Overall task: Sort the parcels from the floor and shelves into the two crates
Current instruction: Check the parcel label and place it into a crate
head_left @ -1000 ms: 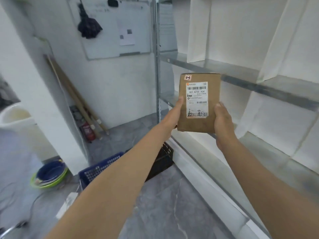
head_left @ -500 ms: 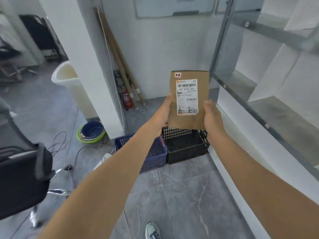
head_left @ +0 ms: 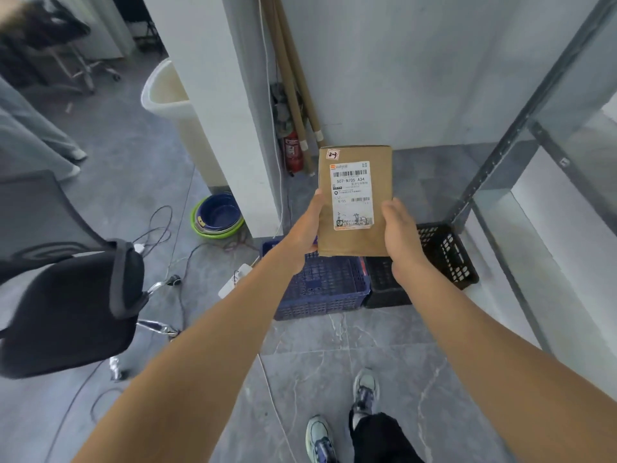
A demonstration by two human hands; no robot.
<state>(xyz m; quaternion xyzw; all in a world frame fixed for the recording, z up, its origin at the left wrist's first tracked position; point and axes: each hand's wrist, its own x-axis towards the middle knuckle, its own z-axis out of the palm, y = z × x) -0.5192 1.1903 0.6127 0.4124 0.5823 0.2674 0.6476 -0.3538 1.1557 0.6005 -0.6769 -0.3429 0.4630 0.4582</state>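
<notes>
I hold a flat brown cardboard parcel [head_left: 379,235] upright in front of me, its white shipping label facing me. My left hand [head_left: 305,228] grips its left edge and my right hand [head_left: 399,225] grips its right edge. Below the parcel, on the grey floor, stand a blue crate [head_left: 320,289] and, touching its right side, a black crate [head_left: 444,259]. The parcel and my hands hide part of both crates. What lies inside them I cannot make out.
A metal shelf frame [head_left: 494,155] runs along the right. A white pillar [head_left: 230,105] stands behind the blue crate, with stacked basins [head_left: 217,217], a bin [head_left: 167,95] and floor cables [head_left: 160,235] to its left. A black office chair [head_left: 66,295] is at left. My shoes [head_left: 340,419] are below.
My view has swung from the shelf down and left to the floor. The parcel stays in both hands and now hangs over the two crates, which have come closer.
</notes>
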